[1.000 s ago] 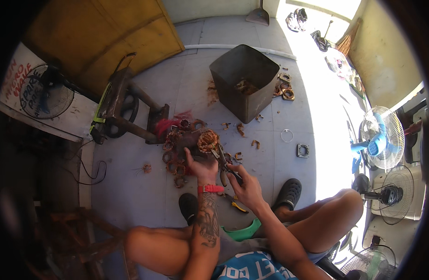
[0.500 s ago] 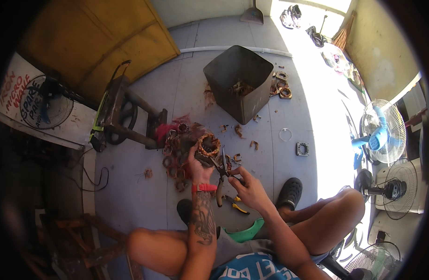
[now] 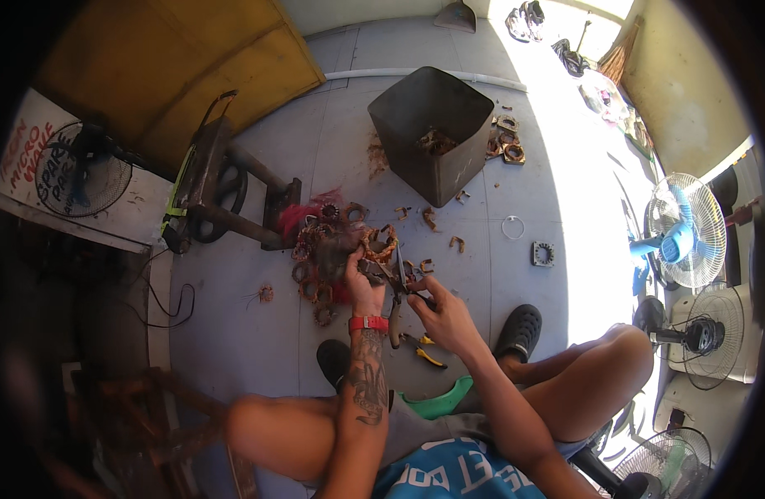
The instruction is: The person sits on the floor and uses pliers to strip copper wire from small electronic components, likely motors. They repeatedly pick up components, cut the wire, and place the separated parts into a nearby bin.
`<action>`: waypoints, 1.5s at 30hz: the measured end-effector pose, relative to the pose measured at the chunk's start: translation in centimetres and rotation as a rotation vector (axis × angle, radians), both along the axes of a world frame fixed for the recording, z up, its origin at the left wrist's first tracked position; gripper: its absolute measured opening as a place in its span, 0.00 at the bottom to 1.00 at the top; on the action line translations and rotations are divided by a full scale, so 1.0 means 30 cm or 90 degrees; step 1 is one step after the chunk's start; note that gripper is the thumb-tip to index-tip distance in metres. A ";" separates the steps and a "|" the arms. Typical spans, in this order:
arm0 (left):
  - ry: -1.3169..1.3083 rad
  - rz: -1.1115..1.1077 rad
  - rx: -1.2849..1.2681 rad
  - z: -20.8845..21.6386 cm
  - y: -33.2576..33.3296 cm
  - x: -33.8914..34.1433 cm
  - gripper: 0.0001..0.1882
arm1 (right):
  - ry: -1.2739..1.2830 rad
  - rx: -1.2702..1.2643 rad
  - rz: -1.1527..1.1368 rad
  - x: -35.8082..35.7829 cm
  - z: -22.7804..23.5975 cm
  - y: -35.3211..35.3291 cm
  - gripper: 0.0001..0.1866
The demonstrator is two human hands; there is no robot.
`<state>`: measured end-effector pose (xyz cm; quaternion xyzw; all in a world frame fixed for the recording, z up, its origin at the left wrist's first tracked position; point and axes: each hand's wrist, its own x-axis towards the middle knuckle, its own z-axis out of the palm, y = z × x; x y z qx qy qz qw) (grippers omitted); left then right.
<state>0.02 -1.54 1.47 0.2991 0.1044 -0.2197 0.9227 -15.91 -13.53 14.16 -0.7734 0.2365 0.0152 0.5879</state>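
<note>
My left hand (image 3: 366, 287), with a red watch (image 3: 369, 323) at its wrist, is closed around a fan-motor stator with a ring of copper windings (image 3: 381, 244). My right hand (image 3: 442, 309) grips pliers (image 3: 395, 320), their jaws up against the stator's right side; one brownish handle hangs down outside the fingers. A narrow grey blade-like piece stands up beside the jaws, and I cannot tell what it belongs to. Left of my left hand lies a pile of stators (image 3: 308, 289) with reddish netting (image 3: 299, 216). Cut copper coil pieces (image 3: 430, 219) are scattered beyond my hands.
A dark square bin (image 3: 432, 158) with scraps inside stands ahead, stators (image 3: 510, 150) beside it. Yellow-handled pliers (image 3: 428, 356) lie between my feet. A bare stator core (image 3: 543, 254) sits at right. A wooden stool (image 3: 241, 208) lies left; fans (image 3: 678, 233) line the right side.
The head view has shifted slightly. The stator's copper ring now sits more tilted and looks looser in shape. Both hands keep their hold on the stator and the pliers.
</note>
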 end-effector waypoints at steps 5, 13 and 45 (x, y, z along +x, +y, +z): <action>-0.036 -0.072 0.146 -0.006 0.039 -0.001 0.15 | 0.134 0.117 0.036 0.007 -0.013 -0.021 0.17; -0.068 -0.106 0.350 -0.036 0.027 -0.028 0.18 | 0.054 0.102 -0.077 0.060 -0.199 0.055 0.18; 0.067 -0.170 0.278 -0.158 -0.038 -0.127 0.36 | 0.040 0.408 -0.167 0.120 -0.589 -0.124 0.20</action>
